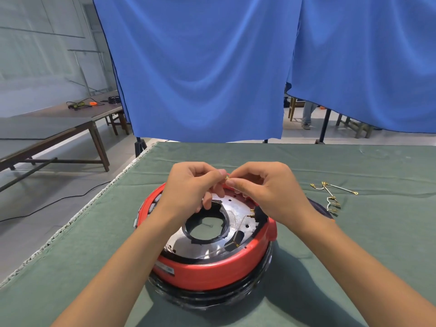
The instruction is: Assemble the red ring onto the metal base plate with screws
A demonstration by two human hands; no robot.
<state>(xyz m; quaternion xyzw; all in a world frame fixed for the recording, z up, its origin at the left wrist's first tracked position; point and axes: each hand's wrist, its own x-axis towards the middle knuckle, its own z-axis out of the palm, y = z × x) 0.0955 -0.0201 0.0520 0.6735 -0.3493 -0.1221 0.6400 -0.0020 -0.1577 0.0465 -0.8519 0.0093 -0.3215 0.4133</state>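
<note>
Both hands, left hand and right hand, pinch small brass screw above red plastic ring holding shiny metal base plate; green cloth table, blue curtain behind.

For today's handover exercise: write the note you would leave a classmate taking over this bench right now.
Left hand and right hand: both pinch one small brass screw above the far rim, a fingertip grip.
Red ring sits around the metal base plate on the green cloth.
Loose wire leads lie to the right.
Done: ring placed.
Left: seat this screw; whether others are already in cannot be told.
</note>
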